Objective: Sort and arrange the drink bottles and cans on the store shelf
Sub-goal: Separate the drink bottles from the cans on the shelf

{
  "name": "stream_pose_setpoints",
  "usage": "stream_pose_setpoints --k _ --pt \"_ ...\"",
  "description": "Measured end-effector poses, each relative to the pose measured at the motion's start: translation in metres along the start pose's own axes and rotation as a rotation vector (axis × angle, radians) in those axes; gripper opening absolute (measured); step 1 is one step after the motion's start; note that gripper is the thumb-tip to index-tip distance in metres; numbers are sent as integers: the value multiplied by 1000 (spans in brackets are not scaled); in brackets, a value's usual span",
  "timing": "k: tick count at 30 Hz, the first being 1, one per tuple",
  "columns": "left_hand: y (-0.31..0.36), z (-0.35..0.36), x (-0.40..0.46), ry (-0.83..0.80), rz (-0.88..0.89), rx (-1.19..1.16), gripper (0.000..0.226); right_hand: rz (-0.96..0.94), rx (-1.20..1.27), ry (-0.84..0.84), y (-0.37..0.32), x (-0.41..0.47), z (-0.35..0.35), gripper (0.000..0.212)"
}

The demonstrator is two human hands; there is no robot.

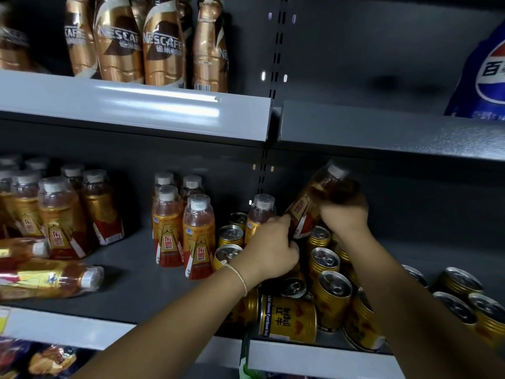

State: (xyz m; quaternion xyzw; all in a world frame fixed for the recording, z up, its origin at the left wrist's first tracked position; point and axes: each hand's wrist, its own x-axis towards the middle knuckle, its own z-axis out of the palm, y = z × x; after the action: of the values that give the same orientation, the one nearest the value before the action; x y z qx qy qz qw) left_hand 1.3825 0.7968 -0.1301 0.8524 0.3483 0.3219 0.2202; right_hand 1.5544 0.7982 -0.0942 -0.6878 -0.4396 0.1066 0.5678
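Grey steel runs the whole width here, the middle shelf carrying everything I'm sorting, with coffee bottles lined up on the tier above and a blue cola bottle off at the upper right. Left of me, the energy-drink bottles stand in a loose cluster, and two fallen bottles lie on their sides in front of them. Centre, a small upright bottle group looks like the row worth building on. Right of that, the gold cans crowd together, one tipped can lying on its side at the shelf lip. Now the action: my right hand wraps around a tilted bottle, lifted clear above the cans, cap leaning up and to the right. My left hand curls down among the can tops, fingers bent, though I can't make out what they pinch. Best play, I reckon, is lifting this bottle high over the cans, swinging it left, and setting it upright just beside that centre group, label forward.
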Motion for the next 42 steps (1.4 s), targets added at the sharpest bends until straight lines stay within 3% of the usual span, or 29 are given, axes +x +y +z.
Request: stream_pose_setpoints --k 3,7,13,15,20,25,31,35,42 --pt "6 3 1 62 66 51 51 63 158 123 0 -8 -11 55" --pt "16 9 1 159 115 126 62 98 328 204 -2 -24 -27 53" --pt "32 5 -8 -51 -45 -222 72 154 411 170 -9 -47 -38 64" --pt "33 -1 -12 -102 -93 -313 74 156 364 141 -15 -53 -35 64" --pt "23 -34 -34 -111 -126 -273 69 185 325 39 -33 -70 -12 64" --pt "-3 -91 -65 -240 -187 -417 40 255 132 -93 -60 -87 18 76" --pt "-48 -155 -93 -295 -258 -543 46 191 50 -286 -100 -113 73 82" --pt "-86 -186 -110 -249 -233 -435 47 122 66 -368 -124 -133 119 69" --pt "-155 -223 -129 -48 -255 -222 70 -41 268 -376 -162 -158 196 28"
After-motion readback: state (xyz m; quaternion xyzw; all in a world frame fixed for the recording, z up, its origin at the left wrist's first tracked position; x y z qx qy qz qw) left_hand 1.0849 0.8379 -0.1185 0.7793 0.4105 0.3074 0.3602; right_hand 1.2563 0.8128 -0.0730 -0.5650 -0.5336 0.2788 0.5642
